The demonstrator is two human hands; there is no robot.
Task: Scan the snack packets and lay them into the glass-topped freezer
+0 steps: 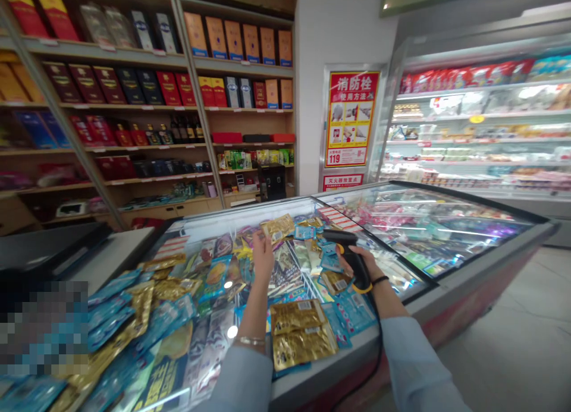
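Observation:
In my right hand [368,263] is a black and yellow barcode scanner [354,260], gripped by its handle, with its cable hanging down the front of the freezer. My left hand [263,257] is closed on the near-left edge of a gold foil packet [280,226], held over the glass lid; the fingertips are partly hidden. Between my forearms lie more gold packets [301,335], partly over blue packets [354,314]. Another gold packet [334,281] rests just below the scanner. Blue packets [165,323] and gold ones are heaped to the left of my left arm.
A glass-topped chest freezer [482,317] stretches away to the right, with goods visible inside. Shelves [147,109] of boxed goods and bottles line the back left. A lit refrigerated display [473,129] stands at the right, beside a red fire hydrant sign [353,118].

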